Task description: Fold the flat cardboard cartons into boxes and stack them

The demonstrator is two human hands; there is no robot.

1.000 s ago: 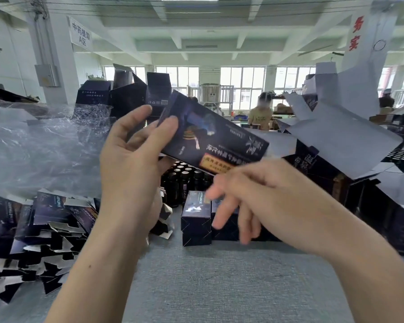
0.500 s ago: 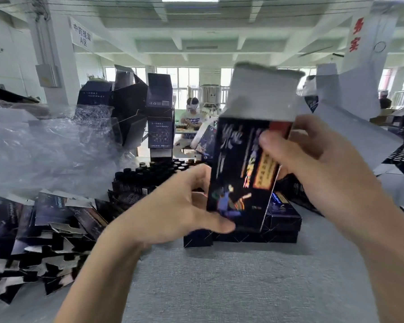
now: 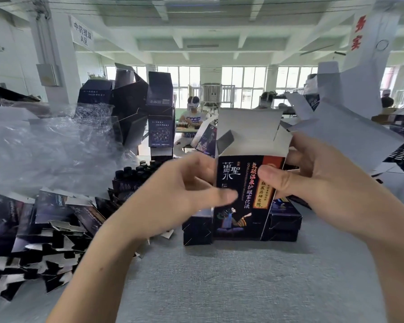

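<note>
I hold a dark printed carton [image 3: 240, 201] upright over the grey table [image 3: 219, 287]. It is opened into a box shape, and its white top flaps stand up. My right hand [image 3: 324, 183] grips its right side with the thumb pressed on the front panel. My left hand [image 3: 180, 197], blurred, holds the left edge, thumb on the front and fingers behind. A pile of flat cartons [image 3: 44, 220] lies at the left. Folded dark boxes [image 3: 197, 229] lie on the table behind the held carton, partly hidden by it.
Crinkled clear plastic wrap [image 3: 56, 148] bulges at the left. Small dark bottles [image 3: 135, 173] stand behind my left hand. Upright open boxes [image 3: 160, 117] are stacked further back. Opened grey-white cartons [image 3: 348, 136] lean at the right. People sit at a far table.
The carton went from flat and tilted to upright and opened into a box. My right hand took its right side, and my left hand dropped to its lower left edge.
</note>
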